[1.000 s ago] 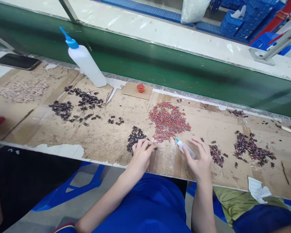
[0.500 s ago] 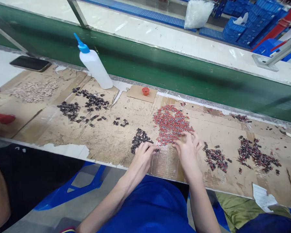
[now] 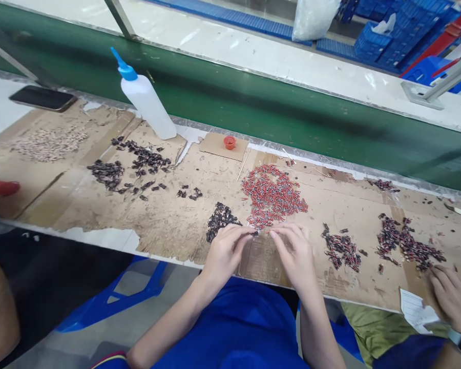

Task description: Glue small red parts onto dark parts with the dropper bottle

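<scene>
Between thumb and forefinger, my left hand (image 3: 227, 246) pinches a small black part (image 3: 255, 233). My right hand (image 3: 294, 247) is closed in a pinch on a small red part (image 3: 269, 231), its tip pointing toward the black one with a narrow gap between them. Just behind my left fingers lies a heap of black parts (image 3: 219, 219), partly covered by the hand. Beyond both hands spreads a larger pile of small red-and-grey parts (image 3: 272, 192) on the cardboard (image 3: 184, 220).
Piles of joined red-and-black pieces (image 3: 343, 251) lie to the right, near a co-worker's hand (image 3: 451, 294). Further left are black parts (image 3: 107, 174), a white bottle with blue nozzle (image 3: 148, 105), a phone (image 3: 42, 97) and a red-handled tool (image 3: 2, 187). A small red cup (image 3: 229, 142) sits behind.
My right hand has left the edge of the red pile with a red part and come close to my left hand. A co-worker's hand has appeared at the right.
</scene>
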`<move>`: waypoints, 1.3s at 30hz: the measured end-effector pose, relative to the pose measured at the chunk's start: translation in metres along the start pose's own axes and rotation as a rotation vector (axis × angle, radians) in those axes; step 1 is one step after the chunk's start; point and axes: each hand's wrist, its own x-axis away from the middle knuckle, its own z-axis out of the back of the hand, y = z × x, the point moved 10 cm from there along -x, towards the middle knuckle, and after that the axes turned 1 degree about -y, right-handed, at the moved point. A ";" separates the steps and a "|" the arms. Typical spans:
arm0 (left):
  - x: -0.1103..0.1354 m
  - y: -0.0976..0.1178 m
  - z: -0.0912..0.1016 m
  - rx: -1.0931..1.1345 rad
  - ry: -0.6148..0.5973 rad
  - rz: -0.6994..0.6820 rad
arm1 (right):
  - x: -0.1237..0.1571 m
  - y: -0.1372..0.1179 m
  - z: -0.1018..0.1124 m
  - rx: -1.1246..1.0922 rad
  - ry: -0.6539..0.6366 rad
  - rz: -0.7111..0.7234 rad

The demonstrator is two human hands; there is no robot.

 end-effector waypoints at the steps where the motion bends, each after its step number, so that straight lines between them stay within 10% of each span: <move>1: -0.001 0.004 0.000 0.016 0.001 -0.016 | 0.002 -0.001 -0.003 -0.054 -0.034 -0.019; 27: -0.005 0.021 -0.022 0.108 -0.104 -0.099 | 0.021 0.019 -0.008 -0.148 -0.015 -0.216; 39: -0.004 0.002 -0.032 0.313 -0.155 0.081 | 0.028 0.019 -0.005 -0.155 0.011 -0.232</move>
